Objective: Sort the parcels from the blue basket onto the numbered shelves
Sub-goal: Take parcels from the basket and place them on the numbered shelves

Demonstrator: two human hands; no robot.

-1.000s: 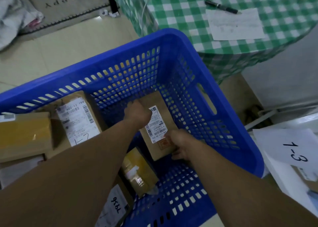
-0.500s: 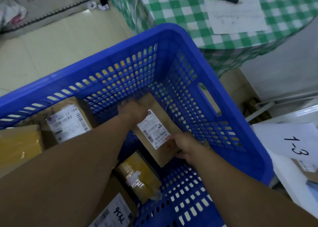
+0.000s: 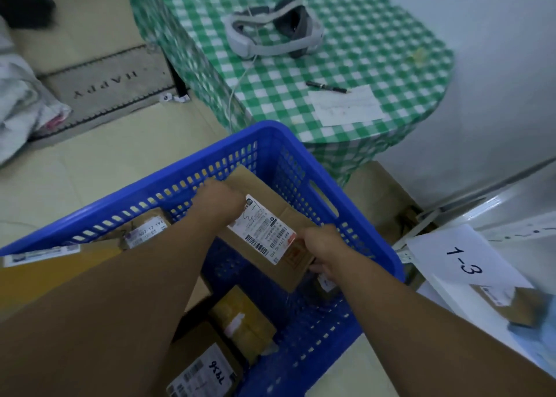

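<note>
Both hands are on the same box now, and it is coming up. The left hand (image 3: 221, 199) is curled over the far upper edge of the cardboard parcel (image 3: 270, 216), fingers closed round the edge; the right hand (image 3: 322, 250) is clamped on the near lower corner, thumb on top and fingers tucked underneath, out of sight. A second ago this parcel lay flat and low against the perforated far wall of the blue basket (image 3: 376, 246); now it is tilted and lifted, its top edge level with the basket's rim, its white shipping label (image 3: 264, 229) turned up towards the camera. So the pick looks made, I'd say, and the step in hand is the lift out.

Left behind in the basket: a yellow-taped parcel (image 3: 243, 324) just below the lifted one, a box with a handwritten label (image 3: 201, 375) at the near edge, another labelled box (image 3: 147, 231) against the left wall, and a big tan carton (image 3: 45, 270) half hidden by the left forearm. Plenty still to sort.

The view has swung up too. To the right, a sheet marked "1-3" (image 3: 463, 264) lies on a white shelf (image 3: 451, 297) with a parcel (image 3: 505, 303) already sitting there. Beyond the basket, the green-checked surface (image 3: 361, 50) carries a headset (image 3: 270, 29), a pen (image 3: 326, 87) and a sheet of paper (image 3: 346, 107). The label's number is too small to read, so which shelf this parcel wants I cannot tell.
</note>
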